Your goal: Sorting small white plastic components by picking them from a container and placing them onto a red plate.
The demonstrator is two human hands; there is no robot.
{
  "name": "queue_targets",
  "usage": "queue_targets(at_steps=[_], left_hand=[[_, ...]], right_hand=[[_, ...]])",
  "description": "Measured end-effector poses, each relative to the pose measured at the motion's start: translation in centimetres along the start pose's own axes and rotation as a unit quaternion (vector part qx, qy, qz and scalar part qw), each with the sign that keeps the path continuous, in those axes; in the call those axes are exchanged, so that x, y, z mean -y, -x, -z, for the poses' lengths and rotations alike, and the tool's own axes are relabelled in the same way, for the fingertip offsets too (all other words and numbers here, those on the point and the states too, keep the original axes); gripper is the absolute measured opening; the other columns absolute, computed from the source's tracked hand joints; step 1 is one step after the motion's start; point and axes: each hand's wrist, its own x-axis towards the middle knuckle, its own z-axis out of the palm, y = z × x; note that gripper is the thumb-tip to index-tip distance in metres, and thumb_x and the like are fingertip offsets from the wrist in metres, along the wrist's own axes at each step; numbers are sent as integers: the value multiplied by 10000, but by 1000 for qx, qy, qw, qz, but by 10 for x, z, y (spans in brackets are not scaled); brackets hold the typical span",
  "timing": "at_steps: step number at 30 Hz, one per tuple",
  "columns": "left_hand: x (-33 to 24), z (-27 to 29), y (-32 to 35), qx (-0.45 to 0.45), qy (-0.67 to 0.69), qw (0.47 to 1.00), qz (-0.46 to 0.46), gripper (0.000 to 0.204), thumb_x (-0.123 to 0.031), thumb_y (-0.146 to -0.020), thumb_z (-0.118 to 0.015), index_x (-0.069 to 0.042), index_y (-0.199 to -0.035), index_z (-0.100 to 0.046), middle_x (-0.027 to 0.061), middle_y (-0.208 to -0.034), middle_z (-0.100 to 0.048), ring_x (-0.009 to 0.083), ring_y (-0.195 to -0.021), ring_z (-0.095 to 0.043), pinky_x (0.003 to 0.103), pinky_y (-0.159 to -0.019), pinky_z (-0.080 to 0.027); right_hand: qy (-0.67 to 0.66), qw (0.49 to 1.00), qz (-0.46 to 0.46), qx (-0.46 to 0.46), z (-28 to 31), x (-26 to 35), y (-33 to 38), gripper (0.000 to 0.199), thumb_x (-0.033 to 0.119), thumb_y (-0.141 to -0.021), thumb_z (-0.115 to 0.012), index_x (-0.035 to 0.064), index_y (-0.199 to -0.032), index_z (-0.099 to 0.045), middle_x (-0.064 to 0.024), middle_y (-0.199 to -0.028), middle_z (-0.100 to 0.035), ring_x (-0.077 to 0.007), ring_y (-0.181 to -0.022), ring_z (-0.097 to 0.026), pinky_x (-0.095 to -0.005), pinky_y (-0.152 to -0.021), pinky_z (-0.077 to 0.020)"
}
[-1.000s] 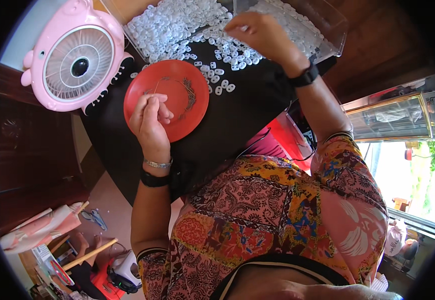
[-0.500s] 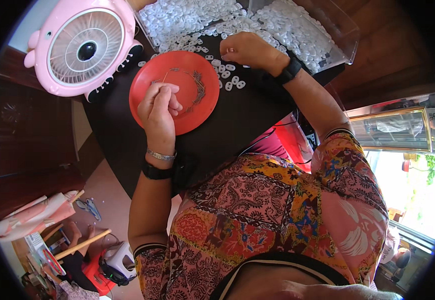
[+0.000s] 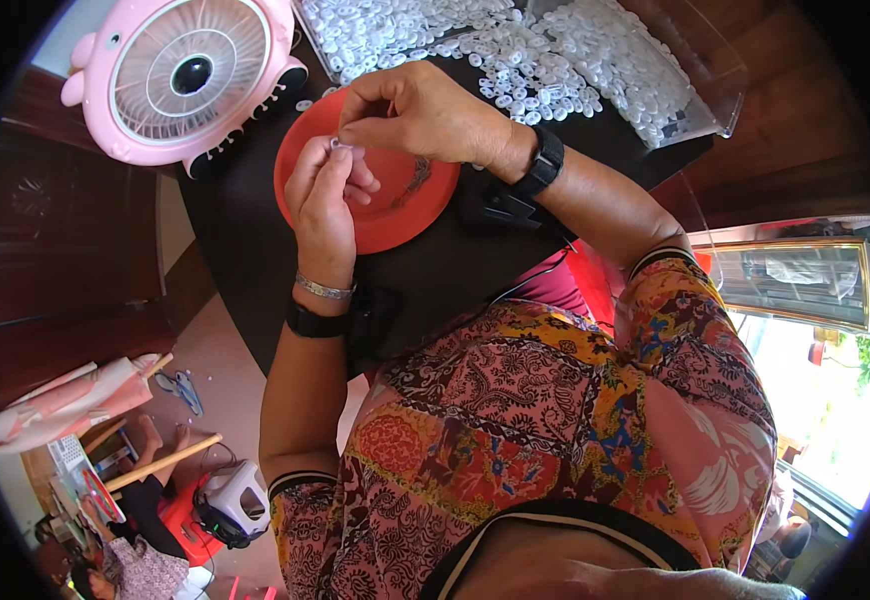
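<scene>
Surface: black round tabletop (image 3: 255, 250) seen from above, with dark wood floor and furniture around it; your patterned sleeves and lap fill the lower part of the view.

Nearest, left hand: your left hand (image 3: 323, 195), with a silver bangle and a black band at the wrist, is raised over the table edge. Its fingertips are pinched shut on a small white round plastic piece (image 3: 337, 146).

Right hand: your right hand (image 3: 425, 112), with a black watch at the wrist, comes in from the right. Its thumb and forefinger close on the same small piece, so both hands touch it at one spot.

Where the piece is: held in the air between your fingertips, above the left part of a flat round red plastic plate (image 3: 395, 200).

Doing this step well: judging by the grip, keep both pinches low over the plate, so a dropped piece lands on it. Press squarely, not at a slant.

Farther off: a heap of loose white round plastic pieces (image 3: 515, 60) spreads across the far tabletop, some lying in a clear plastic tray (image 3: 715, 90).

Far left: a pink round-bodied desk fan (image 3: 190, 75) stands just beside the plate.
</scene>
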Motion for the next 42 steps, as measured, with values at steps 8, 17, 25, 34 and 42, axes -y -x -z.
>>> queue_targets(at_steps=[8, 17, 25, 34, 42], left_hand=[[-1, 2, -3, 21, 26, 999, 23, 225, -199, -926, -474, -11, -869, -585, 23, -692, -550, 103, -605, -540, 205, -540, -407], [-2, 16, -7, -37, 62, 997, -3, 197, -199, -906, -465, -33, -825, -534, 28, -646, -479, 148, -563, -513, 240, -508, -364], [-1, 12, -10, -66, 61, 996, -1, 204, -201, -904, -469, -36, -810, -542, 28, -628, -487, 145, -558, -514, 240, -498, -364], [-4, 10, -6, -47, 45, 998, 9, 209, -201, -919, -457, -27, -835, -538, 27, -643, -493, 136, -554, -515, 234, -506, -380], [0, 5, 1, -49, 59, 997, 20, 196, -167, -904, -466, -35, -783, -543, 20, -636, -502, 116, -539, -511, 217, -493, -380]], right_hand=[[57, 998, 29, 19, 5, -1, 0, 117, 113, -829, -639, 4, -871, -647, -9, -715, -634, -53, -662, -555, -231, -608, -464], [228, 954, 93, 172, 4, -15, 14, 100, 124, -788, -646, 44, -848, -641, -72, -794, -609, -246, -768, -610, -336, -664, -485], [416, 877, 120, 210, -27, -18, 24, 102, 131, -770, -601, 53, -836, -602, -84, -864, -599, -265, -848, -599, -383, -705, -494], [245, 961, 115, 57, -11, -32, 15, 122, 80, -773, -582, 10, -871, -567, -161, -838, -611, -351, -815, -601, -393, -720, -492], [-108, 993, -53, 7, 5, -33, 0, 162, 58, -883, -579, -24, -1019, -610, -12, -846, -623, -62, -786, -558, -215, -726, -467]])
